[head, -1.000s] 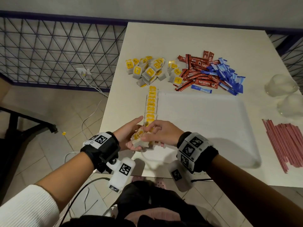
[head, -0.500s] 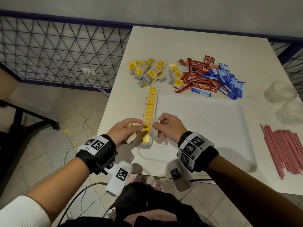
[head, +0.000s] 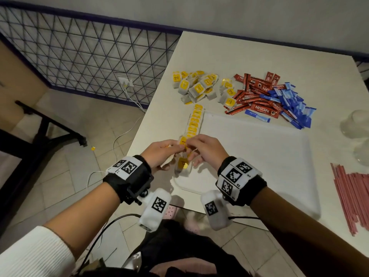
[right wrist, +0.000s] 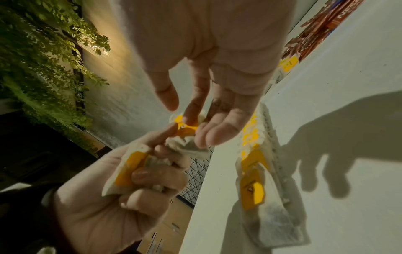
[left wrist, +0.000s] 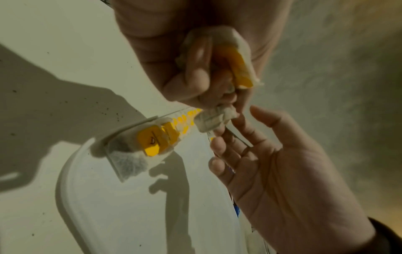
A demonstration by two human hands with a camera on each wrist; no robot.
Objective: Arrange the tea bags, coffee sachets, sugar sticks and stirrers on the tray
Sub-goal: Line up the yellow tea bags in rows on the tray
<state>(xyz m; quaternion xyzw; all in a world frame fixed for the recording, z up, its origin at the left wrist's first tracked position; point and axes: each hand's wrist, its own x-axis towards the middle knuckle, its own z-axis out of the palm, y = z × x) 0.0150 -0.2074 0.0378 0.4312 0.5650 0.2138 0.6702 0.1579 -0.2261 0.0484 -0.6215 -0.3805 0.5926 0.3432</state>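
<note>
My left hand (head: 169, 148) grips a small bunch of tea bags (left wrist: 237, 56) with yellow tags, fingers curled round them. My right hand (head: 192, 143) meets it and pinches one tea bag (right wrist: 187, 146) at the bunch's end by its yellow tag. Both hands hover over the near left corner of the white tray (head: 259, 166). A row of tea bags (head: 192, 126) runs along the tray's left edge; the nearest one (left wrist: 150, 142) lies flat just below my fingers. Loose tea bags (head: 195, 86), red coffee sachets (head: 257, 96) and blue sugar sticks (head: 293, 102) lie beyond the tray. Pink stirrers (head: 355, 196) lie to its right.
The tray sits on a white table (head: 239, 56) whose left edge drops to a tiled floor with cables. Two clear glass cups (head: 355, 124) stand at the table's right edge, beyond the stirrers. A metal grille fence (head: 89, 56) runs at the left.
One more tea bag now lies at the near end of the row. My right hand set it down and has come back to the bunch in my left hand.
</note>
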